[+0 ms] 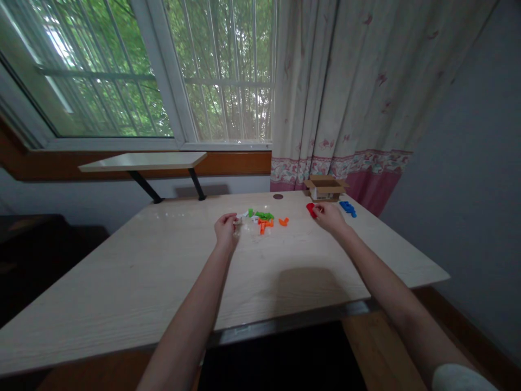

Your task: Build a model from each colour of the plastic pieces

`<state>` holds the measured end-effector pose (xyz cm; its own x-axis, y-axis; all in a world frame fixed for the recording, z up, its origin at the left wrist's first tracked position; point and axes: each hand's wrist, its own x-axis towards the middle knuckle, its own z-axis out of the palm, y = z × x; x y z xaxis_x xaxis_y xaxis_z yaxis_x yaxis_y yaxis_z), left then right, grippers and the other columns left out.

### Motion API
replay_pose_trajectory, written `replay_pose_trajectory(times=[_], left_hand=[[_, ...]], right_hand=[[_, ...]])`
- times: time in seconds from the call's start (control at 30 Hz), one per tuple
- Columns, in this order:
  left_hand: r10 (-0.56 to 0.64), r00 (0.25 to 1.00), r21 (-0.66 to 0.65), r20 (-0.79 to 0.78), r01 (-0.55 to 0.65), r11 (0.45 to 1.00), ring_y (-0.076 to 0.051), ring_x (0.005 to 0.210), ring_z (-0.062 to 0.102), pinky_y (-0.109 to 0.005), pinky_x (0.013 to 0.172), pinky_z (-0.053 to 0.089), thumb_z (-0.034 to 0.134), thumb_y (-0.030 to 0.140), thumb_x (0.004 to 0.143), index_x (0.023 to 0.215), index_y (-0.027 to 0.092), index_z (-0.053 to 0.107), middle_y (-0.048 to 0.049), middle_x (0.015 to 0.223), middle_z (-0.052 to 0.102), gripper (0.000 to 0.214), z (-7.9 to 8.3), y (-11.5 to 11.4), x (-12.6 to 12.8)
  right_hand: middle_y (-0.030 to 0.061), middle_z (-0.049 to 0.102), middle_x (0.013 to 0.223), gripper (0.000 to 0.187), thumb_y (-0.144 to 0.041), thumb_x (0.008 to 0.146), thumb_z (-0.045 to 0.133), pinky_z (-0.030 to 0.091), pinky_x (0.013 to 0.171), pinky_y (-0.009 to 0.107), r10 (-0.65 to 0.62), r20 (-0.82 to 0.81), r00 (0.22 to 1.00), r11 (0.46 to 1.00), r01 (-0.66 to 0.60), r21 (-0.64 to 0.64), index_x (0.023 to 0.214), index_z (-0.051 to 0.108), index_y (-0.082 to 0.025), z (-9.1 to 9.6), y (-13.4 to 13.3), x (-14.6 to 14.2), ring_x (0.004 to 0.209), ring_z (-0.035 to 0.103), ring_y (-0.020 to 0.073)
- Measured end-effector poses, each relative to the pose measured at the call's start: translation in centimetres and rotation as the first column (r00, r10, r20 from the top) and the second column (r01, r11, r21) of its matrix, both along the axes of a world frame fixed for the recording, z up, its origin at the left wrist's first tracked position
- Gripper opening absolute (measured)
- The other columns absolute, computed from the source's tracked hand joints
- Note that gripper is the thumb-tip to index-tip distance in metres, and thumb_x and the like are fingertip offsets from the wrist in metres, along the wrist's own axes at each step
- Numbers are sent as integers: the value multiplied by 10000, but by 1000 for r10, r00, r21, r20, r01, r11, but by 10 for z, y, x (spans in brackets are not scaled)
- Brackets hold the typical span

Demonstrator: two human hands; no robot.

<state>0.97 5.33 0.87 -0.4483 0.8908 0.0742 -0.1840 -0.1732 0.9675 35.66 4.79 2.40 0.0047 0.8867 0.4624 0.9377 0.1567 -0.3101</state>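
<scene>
My left hand [226,228] rests on the table [142,271] with its fingers curled round a small white piece [237,220]. My right hand [330,216] reaches further right and its fingers close on red pieces [310,209]. Between the hands lie green pieces [264,215] and orange pieces [268,224] in a loose scatter. Blue pieces [348,208] lie just right of my right hand.
A small open cardboard box [325,188] stands at the table's far edge, behind the red pieces. A narrow shelf [142,161] on brackets juts out under the window. A curtain [345,108] hangs at the back right. The table's front edge [285,320] is near me.
</scene>
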Motion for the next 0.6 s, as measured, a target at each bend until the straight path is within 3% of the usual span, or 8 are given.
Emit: replay_pose_trajectory(times=[0.37, 0.6], left_hand=[[-2, 999, -3, -54, 1, 1000, -69, 462, 428, -185, 420, 284, 579, 239, 556, 664, 163, 637, -5, 577, 549, 144, -7, 4, -1], [1, 999, -6, -54, -1, 1000, -71, 455, 426, -192, 433, 294, 573, 214, 574, 661, 160, 641, -4, 564, 553, 122, -9, 4, 1]], right_hand=[[74, 672, 927, 223, -235, 840, 468, 401, 716, 242, 371, 67, 926, 928, -368, -56, 945, 656, -175, 11, 15, -106, 815, 582, 162], [108, 650, 1088, 310, -223, 816, 540, 423, 838, 269, 475, 63, 878, 875, -463, -140, 1107, 611, -144, 5, 46, -147, 949, 598, 191]])
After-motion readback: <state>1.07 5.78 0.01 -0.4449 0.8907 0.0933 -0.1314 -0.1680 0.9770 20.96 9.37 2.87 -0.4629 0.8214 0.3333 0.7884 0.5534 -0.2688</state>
